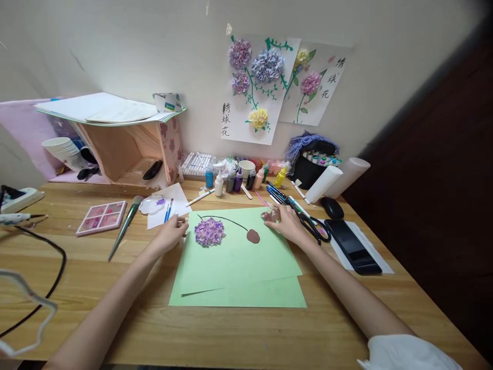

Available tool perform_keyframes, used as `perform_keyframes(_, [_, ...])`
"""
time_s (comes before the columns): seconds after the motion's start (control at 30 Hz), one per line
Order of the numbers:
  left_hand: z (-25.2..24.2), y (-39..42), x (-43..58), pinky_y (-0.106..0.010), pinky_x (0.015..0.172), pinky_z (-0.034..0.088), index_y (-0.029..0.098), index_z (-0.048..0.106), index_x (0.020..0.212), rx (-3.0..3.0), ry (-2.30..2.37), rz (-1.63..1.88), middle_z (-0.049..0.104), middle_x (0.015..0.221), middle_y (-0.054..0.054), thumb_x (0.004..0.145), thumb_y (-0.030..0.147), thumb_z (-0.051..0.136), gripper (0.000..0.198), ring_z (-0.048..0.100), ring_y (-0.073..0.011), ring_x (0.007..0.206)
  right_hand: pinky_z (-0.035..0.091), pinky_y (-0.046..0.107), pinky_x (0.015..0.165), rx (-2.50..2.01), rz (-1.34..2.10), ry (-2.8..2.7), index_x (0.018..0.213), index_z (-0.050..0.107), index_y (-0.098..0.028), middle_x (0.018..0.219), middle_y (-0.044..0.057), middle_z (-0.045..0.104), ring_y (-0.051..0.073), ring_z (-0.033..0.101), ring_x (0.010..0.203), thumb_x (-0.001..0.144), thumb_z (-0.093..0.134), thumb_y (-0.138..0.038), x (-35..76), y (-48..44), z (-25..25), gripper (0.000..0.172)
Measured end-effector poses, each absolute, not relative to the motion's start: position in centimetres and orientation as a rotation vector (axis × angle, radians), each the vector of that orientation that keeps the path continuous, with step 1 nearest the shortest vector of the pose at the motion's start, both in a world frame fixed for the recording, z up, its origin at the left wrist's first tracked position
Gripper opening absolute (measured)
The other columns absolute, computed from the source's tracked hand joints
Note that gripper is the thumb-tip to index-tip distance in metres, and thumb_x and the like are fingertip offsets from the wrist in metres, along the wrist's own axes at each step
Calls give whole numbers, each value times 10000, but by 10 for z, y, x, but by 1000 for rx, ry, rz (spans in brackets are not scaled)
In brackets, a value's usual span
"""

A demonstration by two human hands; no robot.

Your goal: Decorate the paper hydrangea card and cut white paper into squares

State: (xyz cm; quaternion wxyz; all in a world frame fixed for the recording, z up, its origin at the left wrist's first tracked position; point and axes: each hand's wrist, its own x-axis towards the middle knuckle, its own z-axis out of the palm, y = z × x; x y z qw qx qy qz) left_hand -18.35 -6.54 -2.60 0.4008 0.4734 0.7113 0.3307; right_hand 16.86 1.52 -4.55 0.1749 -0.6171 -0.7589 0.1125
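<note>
Two light green paper sheets (239, 267) lie stacked on the wooden table. On the top sheet are a purple paper flower (209, 232), a thin dark stem and a brown oval leaf (253, 236). My left hand (172, 232) rests at the sheet's upper left corner, fingers curled in a pinch beside the flower; what it holds is too small to name. My right hand (287, 222) lies at the sheet's upper right corner, fingers closed around a small clear object (269, 215).
Scissors (313, 226), a black phone (352, 245) and a mouse (332, 207) lie to the right. Paint bottles (231, 180), brushes and marker boxes line the back. A pink palette (101, 217), a big brush (125, 226), a glue gun (17, 218) and a cable sit left.
</note>
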Motion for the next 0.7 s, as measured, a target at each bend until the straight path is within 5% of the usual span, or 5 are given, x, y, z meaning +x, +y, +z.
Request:
perform_keyframes(0.13, [-18, -69, -175, -240, 426, 383, 155, 536, 806, 1164, 1708, 804, 533, 631, 17, 600, 398, 587, 322, 524, -142, 505, 419, 388, 881, -1731, 275, -2013, 1148, 485, -167, 1076, 122, 496, 272, 525, 1027, 717, 628, -415, 172, 21, -48, 517])
perform_keyframes(0.33, [-24, -70, -163, -209, 438, 344, 172, 488, 606, 1269, 1655, 873, 485, 543, 40, 550, 433, 620, 298, 486, -110, 496, 356, 450, 953, -1787, -43, -1899, 1159, 479, -93, 1196, 211, 403, 358, 420, 1158, 718, 620, -406, 187, 17, -39, 559])
perform_keyframes(0.47, [-26, -73, -166, -215, 435, 365, 180, 480, 720, 1168, 1590, 951, 519, 510, 46, 591, 440, 616, 320, 525, -124, 454, 438, 407, 868, -1855, 424, -1932, 1048, 556, -118, 1059, 169, 535, 259, 599, 901, 807, 489, -416, 205, 1, -46, 389])
perform_keyframes(0.7, [0, -63, -198, -220, 429, 342, 175, 512, 725, 1151, 1624, 1227, 475, 439, 63, 550, 447, 678, 364, 442, -97, 394, 509, 310, 629, -1538, 1174, -1740, 962, 626, -153, 872, 84, 673, 212, 635, 755, 738, 565, -544, 203, -10, -45, 455])
